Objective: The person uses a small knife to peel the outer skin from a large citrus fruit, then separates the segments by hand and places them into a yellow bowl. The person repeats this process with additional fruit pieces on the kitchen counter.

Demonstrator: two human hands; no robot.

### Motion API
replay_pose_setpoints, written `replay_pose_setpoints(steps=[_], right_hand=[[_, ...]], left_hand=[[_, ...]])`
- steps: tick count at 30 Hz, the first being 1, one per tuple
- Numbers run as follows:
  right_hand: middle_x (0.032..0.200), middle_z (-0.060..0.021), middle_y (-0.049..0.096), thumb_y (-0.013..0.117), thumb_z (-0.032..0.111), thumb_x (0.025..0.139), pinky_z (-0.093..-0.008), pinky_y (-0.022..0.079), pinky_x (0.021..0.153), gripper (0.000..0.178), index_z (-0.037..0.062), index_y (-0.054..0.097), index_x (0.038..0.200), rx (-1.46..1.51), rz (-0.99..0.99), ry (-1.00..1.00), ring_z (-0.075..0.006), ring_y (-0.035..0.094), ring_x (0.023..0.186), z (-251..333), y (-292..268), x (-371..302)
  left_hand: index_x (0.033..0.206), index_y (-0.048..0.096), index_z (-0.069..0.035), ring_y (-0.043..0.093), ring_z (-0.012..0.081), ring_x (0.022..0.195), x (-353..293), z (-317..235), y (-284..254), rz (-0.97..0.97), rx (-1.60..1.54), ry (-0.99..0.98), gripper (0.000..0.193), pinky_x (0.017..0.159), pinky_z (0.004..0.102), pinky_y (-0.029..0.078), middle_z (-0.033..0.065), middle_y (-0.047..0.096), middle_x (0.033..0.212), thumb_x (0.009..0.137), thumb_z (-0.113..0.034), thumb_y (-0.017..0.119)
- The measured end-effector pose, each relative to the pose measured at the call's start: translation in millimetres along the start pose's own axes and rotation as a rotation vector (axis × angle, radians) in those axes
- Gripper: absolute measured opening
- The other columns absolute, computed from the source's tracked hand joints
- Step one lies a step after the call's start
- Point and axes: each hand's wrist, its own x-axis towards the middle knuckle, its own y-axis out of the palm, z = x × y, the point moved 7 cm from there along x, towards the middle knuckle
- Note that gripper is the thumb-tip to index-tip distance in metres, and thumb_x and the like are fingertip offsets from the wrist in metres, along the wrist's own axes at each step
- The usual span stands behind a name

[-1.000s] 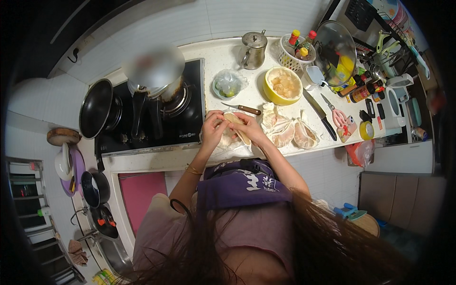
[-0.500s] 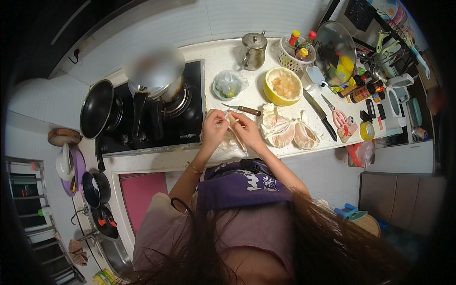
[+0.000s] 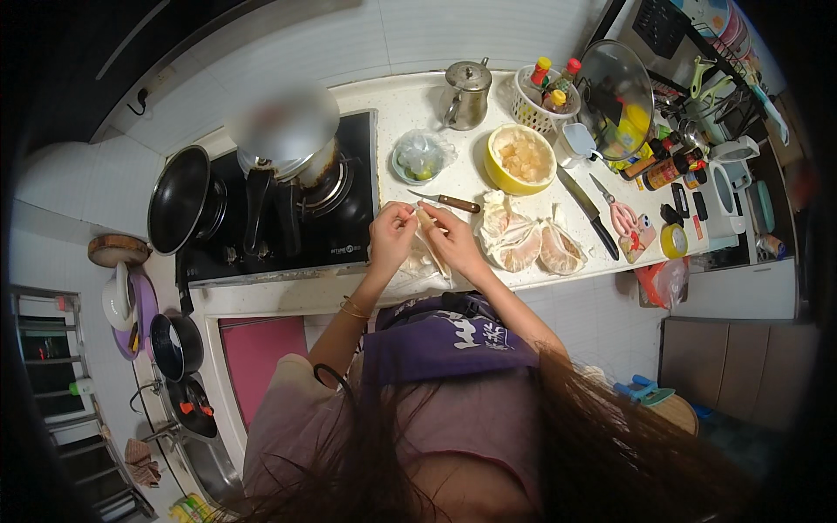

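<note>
My left hand (image 3: 392,234) and my right hand (image 3: 456,241) meet over the counter's front edge, fingers pinching a pale pomelo segment (image 3: 425,220) between them. Pale peel scraps (image 3: 420,264) lie beneath, partly hidden by my hands. Just beyond my fingertips is a small paring knife (image 3: 455,203) with a brown wooden handle. To the right of my right hand sit unpeeled pomelo segments (image 3: 514,243) and another pomelo piece (image 3: 560,250), still in white membrane. Farther back, a yellow bowl-shaped pomelo rind (image 3: 504,177) holds peeled flesh chunks (image 3: 524,159).
A large kitchen knife (image 3: 595,218) and pink-handled scissors (image 3: 622,214) lie at right. Behind stand a bagged bowl (image 3: 422,157), a metal pot (image 3: 467,94) and a basket of bottles (image 3: 542,112). On the left, the black cooktop (image 3: 323,237) carries a frying pan (image 3: 177,202) and a lidded pot (image 3: 283,144).
My fingers shift very slightly around the pomelo segment. Everything else on the counter keeps its place.
</note>
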Motion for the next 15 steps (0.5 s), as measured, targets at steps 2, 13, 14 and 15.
replay_pose_setpoints(steps=[2,13,14,15], right_hand=[[0.101,-0.0151,0.059,0.055,0.013,0.083,-0.0292,0.048,0.074,0.040,0.0012,0.054,0.121,-0.111,-0.048,-0.049,-0.0233,0.060,0.088,12.3,-4.0,0.0],[0.103,-0.0147,0.058,0.057,0.015,0.082,-0.0334,0.048,0.075,0.041,0.0041,0.055,0.121,-0.230,-0.078,-0.101,-0.0300,0.060,0.087,25.9,-4.2,-5.8],[0.103,-0.0149,0.058,0.057,0.015,0.082,-0.0335,0.048,0.075,0.041,0.0040,0.055,0.121,-0.229,-0.076,-0.111,-0.0300,0.060,0.087,27.3,-3.7,-5.9],[0.103,-0.0150,0.058,0.057,0.014,0.082,-0.0335,0.048,0.075,0.041,0.0039,0.054,0.121,-0.228,-0.074,-0.121,-0.0300,0.060,0.087,28.7,-3.6,-6.0]], left_hand=[[0.077,0.053,0.002,0.054,0.0086,0.085,0.8,-5.4,1.7,0.006,-0.002,0.010,0.008,0.072,0.0202,0.046,0.0065,0.056,0.092,0.081,0.006,0.058],[0.086,0.057,0.002,0.055,0.0067,0.068,3.5,-12.1,5.5,0.023,-0.027,-0.015,0.008,0.059,0.0203,0.045,0.0027,0.058,0.077,0.087,-0.006,0.058],[0.085,0.057,0.002,0.056,0.0069,0.066,4.4,-11.3,2.3,0.029,-0.003,-0.011,0.008,0.058,0.0206,0.045,0.0030,0.058,0.076,0.087,-0.006,0.058],[0.085,0.057,0.002,0.056,0.0070,0.065,5.6,-13.8,1.3,0.035,0.021,-0.006,0.009,0.057,0.0209,0.045,0.0032,0.058,0.075,0.087,-0.006,0.058]])
